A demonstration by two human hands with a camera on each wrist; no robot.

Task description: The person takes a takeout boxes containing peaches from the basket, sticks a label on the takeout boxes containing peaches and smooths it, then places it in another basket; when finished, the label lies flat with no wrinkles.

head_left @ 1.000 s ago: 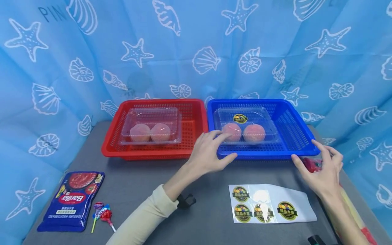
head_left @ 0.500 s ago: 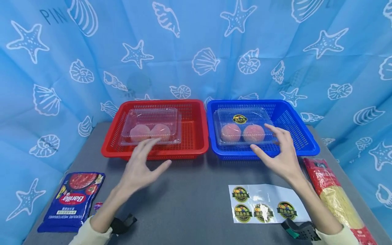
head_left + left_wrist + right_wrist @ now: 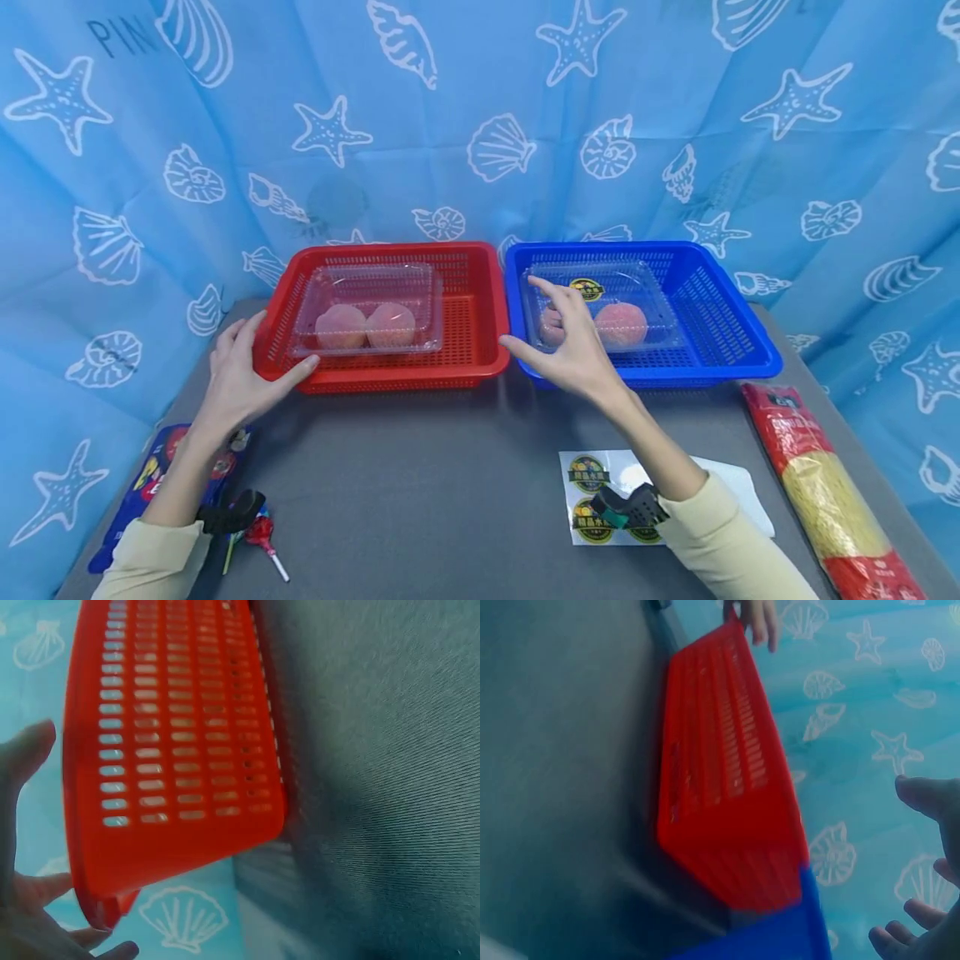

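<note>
A red basket [image 3: 390, 379] holds a clear lidded box [image 3: 367, 287] with two peaches inside. Next to it on the right, a blue basket [image 3: 712, 367] holds a like box [image 3: 637, 292] that bears a round sticker. My left hand [image 3: 255, 362] is spread around the red basket's front left corner, thumb along the front rim and fingers [image 3: 26, 754] by the left side. My right hand [image 3: 555, 333] hovers open where the two baskets meet, its thumb pointing at the red basket's right front corner. The right wrist view shows the red basket [image 3: 727, 802] and my right fingers [image 3: 926, 799] apart from it.
A sticker sheet [image 3: 720, 483] lies under my right forearm on the grey table [image 3: 450, 483]. A long spaghetti pack [image 3: 817, 492] lies at the right edge. A blue sauce pouch [image 3: 150, 467] and lollipops [image 3: 258, 533] lie front left. A blue curtain hangs behind.
Both hands have moved left from the blue basket. The left went to the red basket's left front corner, the right from the blue basket's right corner to the gap between the baskets.
</note>
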